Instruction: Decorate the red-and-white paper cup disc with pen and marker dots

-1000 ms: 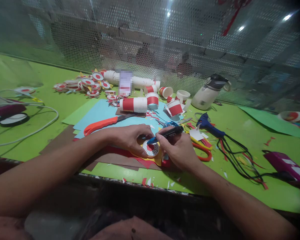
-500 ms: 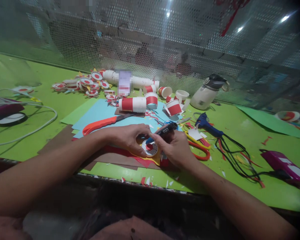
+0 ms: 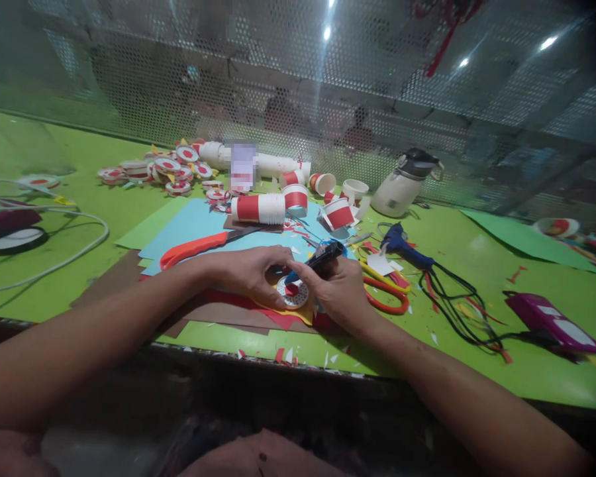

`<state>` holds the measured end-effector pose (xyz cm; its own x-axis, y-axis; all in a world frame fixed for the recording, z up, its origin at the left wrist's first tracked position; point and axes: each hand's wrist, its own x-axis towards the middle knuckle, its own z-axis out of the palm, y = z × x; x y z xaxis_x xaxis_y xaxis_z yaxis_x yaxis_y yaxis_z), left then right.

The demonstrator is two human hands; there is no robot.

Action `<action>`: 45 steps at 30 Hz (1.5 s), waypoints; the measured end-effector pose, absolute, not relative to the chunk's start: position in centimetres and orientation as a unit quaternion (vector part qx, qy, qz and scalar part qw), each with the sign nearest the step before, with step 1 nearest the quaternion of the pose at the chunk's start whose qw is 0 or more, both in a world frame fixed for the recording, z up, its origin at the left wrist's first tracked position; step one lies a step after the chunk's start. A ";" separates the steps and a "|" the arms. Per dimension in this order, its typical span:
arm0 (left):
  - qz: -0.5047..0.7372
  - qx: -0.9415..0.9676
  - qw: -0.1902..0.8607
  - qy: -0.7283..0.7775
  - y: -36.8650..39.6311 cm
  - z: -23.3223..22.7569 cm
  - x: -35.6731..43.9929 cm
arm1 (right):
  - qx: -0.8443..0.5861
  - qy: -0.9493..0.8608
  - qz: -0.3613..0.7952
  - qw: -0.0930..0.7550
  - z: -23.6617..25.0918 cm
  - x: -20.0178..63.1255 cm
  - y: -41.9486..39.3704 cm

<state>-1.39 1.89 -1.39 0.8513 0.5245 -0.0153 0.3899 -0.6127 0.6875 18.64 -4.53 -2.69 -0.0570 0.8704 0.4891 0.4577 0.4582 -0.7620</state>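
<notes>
Marker (image 3: 322, 256) tilted steeper | right hand (image 3: 340, 291) clamps it | left hand (image 3: 251, 273) pinches disc (image 3: 292, 293) | green table (image 3: 477, 265), mesh wall (image 3: 328, 99)

The scene is dimly lit from overhead; glare spots are seen on the perforated metal screen (image 3: 328, 79). Corners are darkened, edges are stretched, and the foreground is blurred.

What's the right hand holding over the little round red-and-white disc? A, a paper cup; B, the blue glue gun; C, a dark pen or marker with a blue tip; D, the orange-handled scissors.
C: the right hand grips a dark marker, its blue tip angled down at the disc, which the left hand steadies.
</notes>
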 end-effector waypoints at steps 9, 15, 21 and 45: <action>0.091 0.900 0.347 0.246 1.7 -1.1 -1.3 | -0.477 -0.647 0.240 0.544 -1.8 19.3 -5.3; 0.086 0.905 0.343 0.235 1.7 -1.0 -1.3 | -0.483 -0.678 0.211 0.512 -2.2 19.3 -5.2; 0.092 0.902 0.346 0.239 1.8 -1.1 -1.4 | -0.486 -0.693 0.208 0.490 -2.4 19.4 -5.0; 0.107 0.905 0.351 0.217 1.8 -1.1 -1.3 | -0.477 -0.713 0.186 0.479 -2.6 18.9 -4.7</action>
